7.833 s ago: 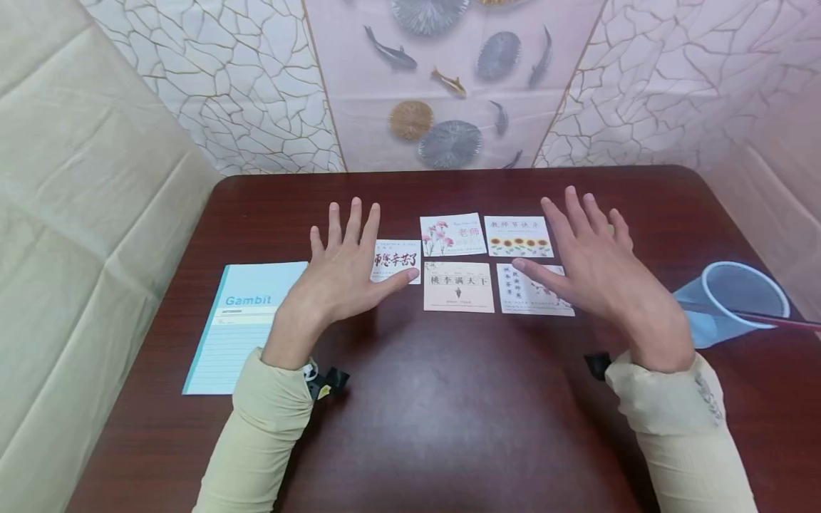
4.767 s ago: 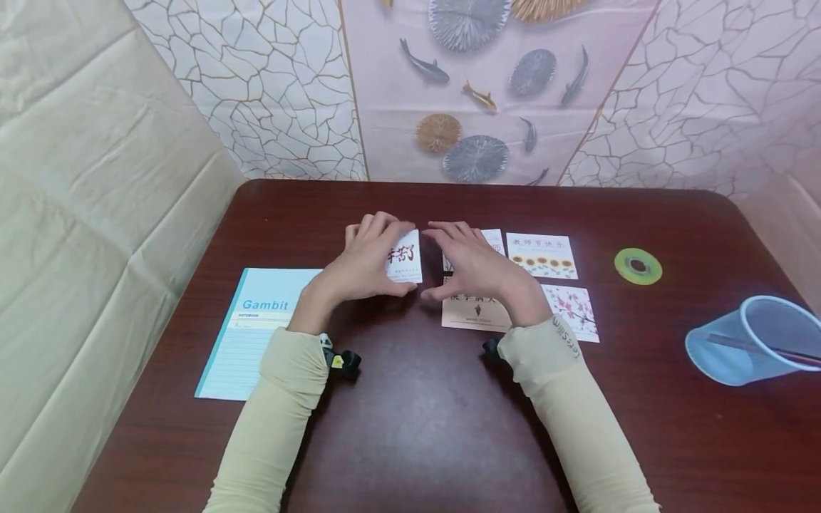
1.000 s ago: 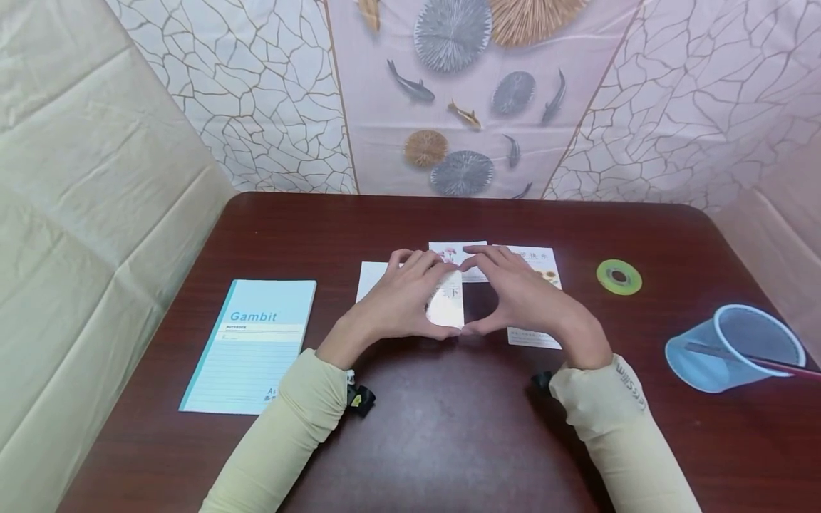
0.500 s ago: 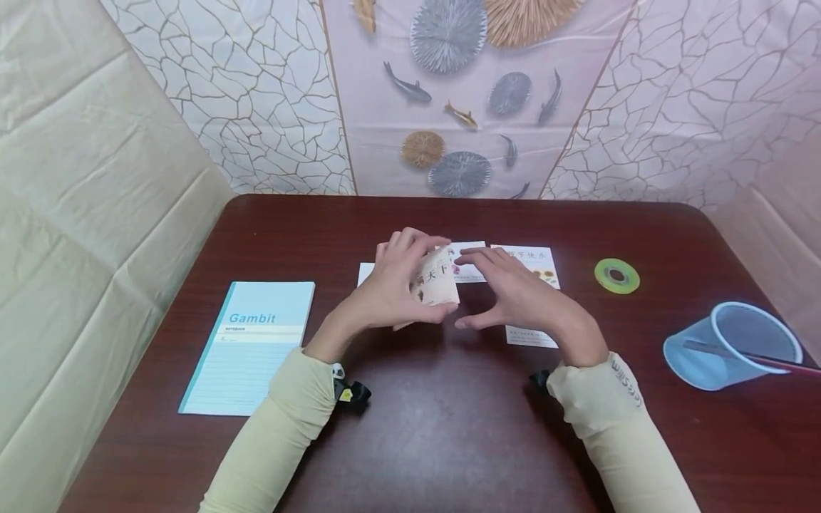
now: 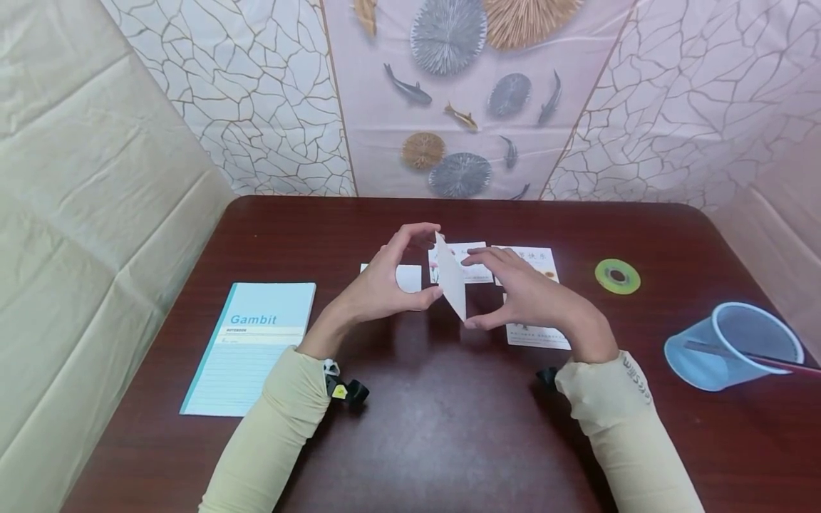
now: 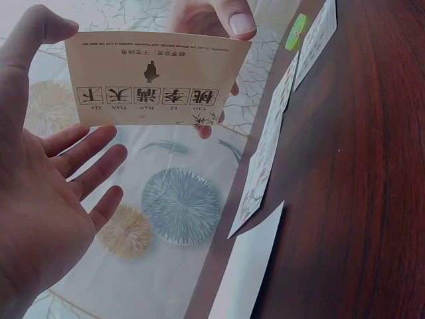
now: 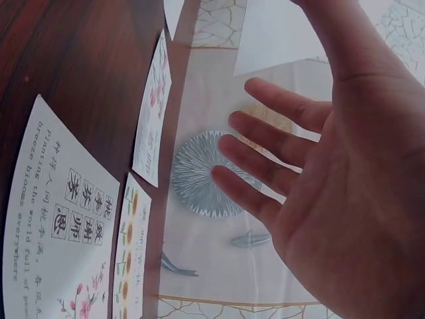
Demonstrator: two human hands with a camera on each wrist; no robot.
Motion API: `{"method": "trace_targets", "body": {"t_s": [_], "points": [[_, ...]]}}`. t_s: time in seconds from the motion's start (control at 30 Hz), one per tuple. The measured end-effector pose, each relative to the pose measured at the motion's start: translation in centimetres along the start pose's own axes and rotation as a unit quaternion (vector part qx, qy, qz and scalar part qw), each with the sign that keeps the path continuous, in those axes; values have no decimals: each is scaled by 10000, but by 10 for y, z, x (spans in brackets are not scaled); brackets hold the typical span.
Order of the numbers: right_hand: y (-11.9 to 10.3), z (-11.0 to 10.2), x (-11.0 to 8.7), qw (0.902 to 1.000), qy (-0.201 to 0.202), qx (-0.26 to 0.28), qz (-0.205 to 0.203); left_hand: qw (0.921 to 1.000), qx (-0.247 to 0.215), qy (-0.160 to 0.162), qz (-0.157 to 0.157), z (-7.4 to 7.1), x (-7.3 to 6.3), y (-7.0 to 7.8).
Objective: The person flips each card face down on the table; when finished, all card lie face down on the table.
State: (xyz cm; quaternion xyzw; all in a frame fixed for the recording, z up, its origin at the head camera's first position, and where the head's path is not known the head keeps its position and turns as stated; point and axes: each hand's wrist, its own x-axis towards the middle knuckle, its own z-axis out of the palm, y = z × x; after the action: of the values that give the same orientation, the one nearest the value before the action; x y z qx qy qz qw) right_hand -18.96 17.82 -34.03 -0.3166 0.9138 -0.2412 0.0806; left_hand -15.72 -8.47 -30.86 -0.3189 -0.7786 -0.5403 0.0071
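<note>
On the table [image 5: 442, 434], notebook [image 5: 246, 356], disc [image 5: 606, 278], cup [image 5: 705, 360] flank cards [image 5: 540, 338].

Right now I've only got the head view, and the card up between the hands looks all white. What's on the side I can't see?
Observer: The left wrist view shows a row of five boxed Chinese characters on that raised greeting card.
Operator: Cool! And the flat greeting card nearest me, the one the right hand partly hides? Is there a picture on it?
Observer: Yes, the right wrist view shows pink blossoms printed on it.
</note>
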Motion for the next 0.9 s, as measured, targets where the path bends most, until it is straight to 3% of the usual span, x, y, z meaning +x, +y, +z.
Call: {"method": "trace_targets", "body": {"t_s": [0.1,0.2,0.27,0.33,0.37,0.43,0.53,0.6,0.63,0.73,0.9], "points": [[2,-1,0,9999,-63,65,-62,9997,-216,-8,102,1,1,-3],[3,-3,-1,9999,-83,86,-10,9999,-140,-3,81,1,2,-18],[4,-6,-3,9999,-63,64,138,9997,226,-43,-80,1,3,-29],[5,-9,-6,9994,-65,-17,344,9954,897,-195,-275,1,3,-39],[5,-10,-8,9989,-98,-67,457,9901,1316,-319,-369,2,2,-42],[5,-12,-12,9974,-197,-257,642,9711,2243,-667,-473,4,2,-48],[3,-11,-16,9933,-433,-665,839,9281,3460,-1256,-561,15,1,-57],[0,-9,-18,9900,-542,-929,908,9010,3991,-1589,-604,23,0,-62],[-1,-7,-18,9882,-596,-1046,951,8919,4145,-1704,-610,27,-1,-64],[-4,-2,-18,9847,-671,-1290,960,8783,4349,-1886,-622,32,-4,-68],[-6,3,-15,9816,-730,-1508,920,8744,4399,-1960,-601,31,-5,-69]]}}
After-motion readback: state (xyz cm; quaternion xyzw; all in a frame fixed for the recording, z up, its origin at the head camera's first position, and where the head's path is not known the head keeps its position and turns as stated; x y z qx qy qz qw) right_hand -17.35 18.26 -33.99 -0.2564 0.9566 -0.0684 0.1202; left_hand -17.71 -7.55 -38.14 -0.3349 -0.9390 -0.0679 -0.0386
